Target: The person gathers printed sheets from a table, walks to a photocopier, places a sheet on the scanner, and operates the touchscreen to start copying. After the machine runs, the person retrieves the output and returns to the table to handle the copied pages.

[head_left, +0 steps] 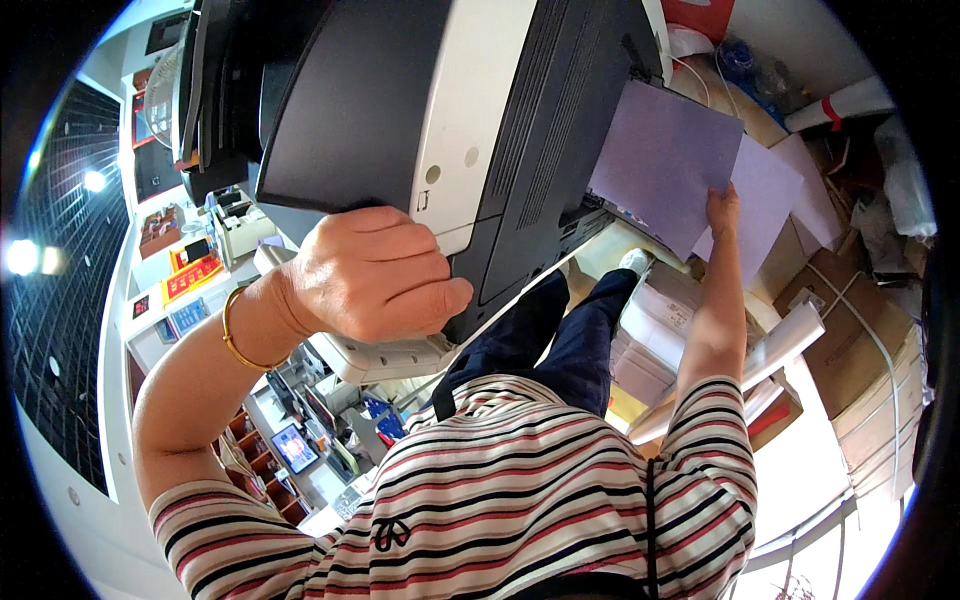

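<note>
A large black-and-white copier (470,130) stands in front of me. My left hand (375,275) is closed against its near corner, below the dark panel (350,110); the fingertips curl out of sight, so what they grip, if anything, is hidden. On the copier's right side, purple paper (665,160) lies on an extended side tray. My right hand (722,212) pinches the outer edge of this paper, thumb on top. More pale purple sheets (765,200) stick out beneath and beyond it.
White paper packs (655,325) are stacked by my legs. To the right are a cardboard box (830,310), a white roll (785,345) and plastic bags (905,170). A lit tablet-like screen (295,448) and cluttered shelves stand at the lower left, with a fan (160,95) at the upper left.
</note>
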`<state>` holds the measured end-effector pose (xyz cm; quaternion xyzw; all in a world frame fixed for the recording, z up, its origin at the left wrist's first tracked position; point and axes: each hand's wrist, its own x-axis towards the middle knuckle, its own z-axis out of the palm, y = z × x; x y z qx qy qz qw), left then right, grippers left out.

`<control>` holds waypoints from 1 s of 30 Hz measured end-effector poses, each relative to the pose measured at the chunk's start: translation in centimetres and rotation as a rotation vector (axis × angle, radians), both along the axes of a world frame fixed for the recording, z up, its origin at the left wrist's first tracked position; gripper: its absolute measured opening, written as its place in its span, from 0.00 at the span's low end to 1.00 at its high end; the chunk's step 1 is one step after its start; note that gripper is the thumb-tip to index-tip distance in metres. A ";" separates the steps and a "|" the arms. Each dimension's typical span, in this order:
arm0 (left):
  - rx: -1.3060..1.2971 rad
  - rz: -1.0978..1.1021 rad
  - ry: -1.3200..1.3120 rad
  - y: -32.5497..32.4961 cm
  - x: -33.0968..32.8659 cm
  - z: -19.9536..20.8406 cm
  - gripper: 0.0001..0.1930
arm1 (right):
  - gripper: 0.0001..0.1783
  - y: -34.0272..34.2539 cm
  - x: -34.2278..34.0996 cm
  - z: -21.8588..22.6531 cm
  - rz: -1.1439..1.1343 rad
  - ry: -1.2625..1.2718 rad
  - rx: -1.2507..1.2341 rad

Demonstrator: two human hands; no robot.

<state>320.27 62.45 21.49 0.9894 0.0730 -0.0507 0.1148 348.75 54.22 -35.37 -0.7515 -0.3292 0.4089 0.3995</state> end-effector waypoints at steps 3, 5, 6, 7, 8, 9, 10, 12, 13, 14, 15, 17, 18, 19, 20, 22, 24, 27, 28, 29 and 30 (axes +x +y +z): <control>-0.001 -0.049 0.034 0.6 0.6 0.5 0.07 | 0.21 0.1 0.9 -3.2 -0.046 -0.103 -0.025; -0.001 -0.022 0.022 0.3 0.2 0.2 0.07 | 0.22 0.0 0.7 -2.7 0.001 0.019 -0.027; -0.001 -0.002 0.017 0.0 -0.1 0.1 0.07 | 0.22 0.3 0.3 -1.5 0.030 0.081 -0.030; 0.003 -0.005 0.013 0.0 0.0 0.1 0.07 | 0.22 0.5 0.1 -1.1 0.036 0.034 -0.048; 0.006 -0.009 0.010 0.1 0.1 0.2 0.07 | 0.23 0.7 0.0 -0.7 0.042 -0.012 -0.066; 0.010 -0.022 0.004 0.3 0.4 0.2 0.07 | 0.23 0.8 -0.2 -0.3 0.038 -0.059 -0.085; 0.001 -0.034 0.006 0.6 0.6 0.1 0.07 | 0.24 1.0 -0.4 0.0 -0.003 -0.081 -0.096; -0.024 -0.069 0.005 1.1 1.0 0.0 0.08 | 0.25 1.5 -1.0 0.5 -0.095 -0.128 -0.126; -0.003 -0.063 0.031 1.0 1.4 0.2 0.08 | 0.25 1.6 -0.8 0.7 -0.139 -0.098 -0.124; 0.004 -0.051 0.038 0.7 1.3 0.3 0.08 | 0.25 1.7 -0.5 1.1 -0.180 -0.071 -0.123; 0.007 -0.035 0.043 0.4 1.1 0.3 0.08 | 0.25 1.1 0.1 1.5 -0.218 -0.048 -0.123; 0.037 -0.048 0.036 0.0 1.0 0.2 0.07 | 0.26 -0.7 1.5 2.8 -0.316 -0.354 -0.251; 0.046 -0.039 0.051 0.1 1.3 0.4 0.05 | 0.27 -1.3 1.9 3.1 -0.365 -0.497 -0.308; 0.048 -0.042 0.056 0.1 1.5 0.4 0.04 | 0.27 -2.3 2.8 3.0 -0.423 -0.525 -0.354; 0.050 -0.042 0.061 0.2 1.6 0.2 0.04 | 0.27 -3.6 4.0 2.8 -0.477 -0.553 -0.400; 0.064 -0.032 0.068 0.0 1.8 0.2 0.02 | 0.29 -5.0 5.5 2.4 -0.526 -0.533 -0.469; 0.057 -0.028 0.075 0.1 1.9 0.2 0.03 | 0.31 -6.1 6.4 1.8 -0.529 -0.447 -0.529; 0.055 -0.035 0.091 0.3 2.0 0.3 0.03 | 0.34 -7.1 6.9 0.6 -0.538 -0.395 -0.571; 0.055 -0.037 0.098 0.3 2.0 0.3 0.03 | 0.34 -7.3 7.0 0.2 -0.539 -0.392 -0.577; 0.052 -0.040 0.099 0.3 2.1 0.3 0.03 | 0.34 -7.5 7.0 -0.1 -0.547 -0.412 -0.544; 0.049 -0.041 0.101 0.3 2.1 0.3 0.03 | 0.35 -7.6 6.8 -0.1 -0.552 -0.433 -0.512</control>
